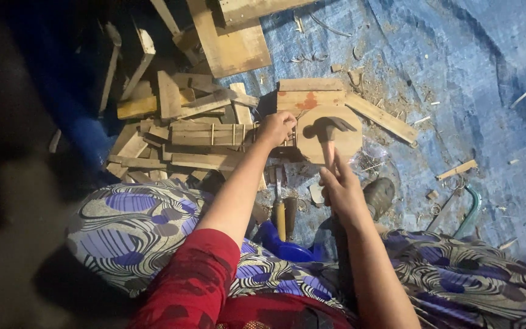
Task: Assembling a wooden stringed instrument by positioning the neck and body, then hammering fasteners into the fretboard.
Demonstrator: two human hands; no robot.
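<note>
My right hand (340, 190) grips the wooden handle of a claw hammer (329, 130), whose dark head hovers over a rounded wooden board (345, 145). My left hand (277, 127) rests with closed fingers on the left edge of that board, where it meets a slatted wooden frame (208, 135). A wooden block with a red stain (309, 99) lies just behind the board. Both arms reach forward over my lap, which is covered in purple patterned cloth (135, 228).
A heap of wood offcuts (171, 103) fills the left and back. A chisel with a yellow handle (280, 210) lies near my knees beside a blue object (287, 248). A loose slat (382, 117) and wood chips lie on the blue tarp (476, 91).
</note>
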